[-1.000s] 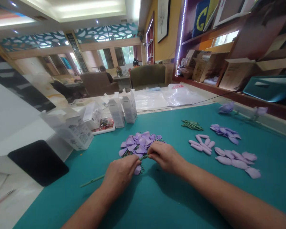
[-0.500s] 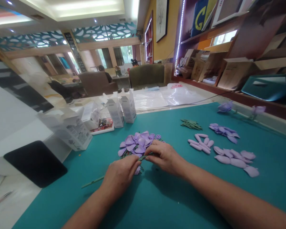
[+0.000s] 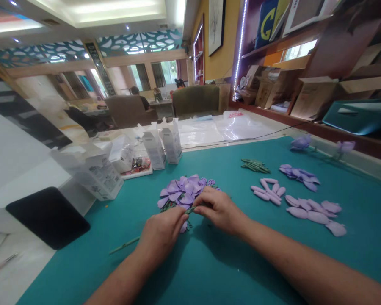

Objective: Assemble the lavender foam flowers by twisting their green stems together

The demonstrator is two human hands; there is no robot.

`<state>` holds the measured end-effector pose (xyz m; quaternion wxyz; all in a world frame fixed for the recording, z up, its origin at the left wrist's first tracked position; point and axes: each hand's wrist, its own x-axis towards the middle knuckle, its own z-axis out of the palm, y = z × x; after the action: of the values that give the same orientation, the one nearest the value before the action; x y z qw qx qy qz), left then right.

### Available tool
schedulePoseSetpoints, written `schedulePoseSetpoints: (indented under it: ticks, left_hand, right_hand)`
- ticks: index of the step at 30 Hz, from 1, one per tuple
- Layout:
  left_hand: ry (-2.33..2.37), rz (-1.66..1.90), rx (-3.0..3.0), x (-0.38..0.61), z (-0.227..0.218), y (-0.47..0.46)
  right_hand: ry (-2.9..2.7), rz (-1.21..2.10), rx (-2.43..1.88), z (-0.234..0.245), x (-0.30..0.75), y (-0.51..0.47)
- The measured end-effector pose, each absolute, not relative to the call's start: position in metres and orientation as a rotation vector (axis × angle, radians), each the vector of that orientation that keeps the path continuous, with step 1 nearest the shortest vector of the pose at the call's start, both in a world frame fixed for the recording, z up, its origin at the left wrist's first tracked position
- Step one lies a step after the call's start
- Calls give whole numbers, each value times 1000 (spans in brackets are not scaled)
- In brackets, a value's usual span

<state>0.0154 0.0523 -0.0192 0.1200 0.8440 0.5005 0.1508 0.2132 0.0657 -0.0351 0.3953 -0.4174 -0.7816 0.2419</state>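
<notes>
My left hand [image 3: 163, 233] is closed around a thin green flower stem [image 3: 124, 245], whose free end sticks out to the lower left. Thumb and fingertips of my right hand [image 3: 217, 207] pinch the same stem at a small green piece, right beside the left fingertips. Just behind both hands lies a heap of purple artificial petals [image 3: 182, 188] with small green parts under it. Small purple wheel-shaped pieces [image 3: 211, 182] show at its right edge. What exactly sits between the fingertips is partly hidden.
To the right on the green mat [image 3: 209, 275] lie green stems [image 3: 255, 165], pale pods [image 3: 268, 191], purple petals [image 3: 299, 176] and pale petal pieces [image 3: 316, 214]. White boxes [image 3: 154, 148] stand at the back left, near a black tablet-like slab [image 3: 47, 218].
Hardly anything differs. Both hands keep their hold on the stem in the same spot, and the view has shifted very slightly.
</notes>
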Motion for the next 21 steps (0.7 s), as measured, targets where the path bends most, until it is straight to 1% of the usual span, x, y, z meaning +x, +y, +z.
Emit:
schedulePoseSetpoints:
  ticks: [3, 5, 7, 21]
  left_hand:
    - [1408, 369, 2314, 16, -11, 54]
    - [1355, 379, 2219, 15, -8, 56]
    - [1319, 395, 2150, 14, -6, 57]
    - [1325, 472, 2177, 17, -11, 57]
  right_hand:
    - [-1833, 810, -1085, -34, 215, 69]
    - [-1713, 992, -1090, -33, 217, 72]
    - [-1620, 1107, -1088, -31, 219, 74]
    - [-1457, 1220, -1099, -27, 214, 70]
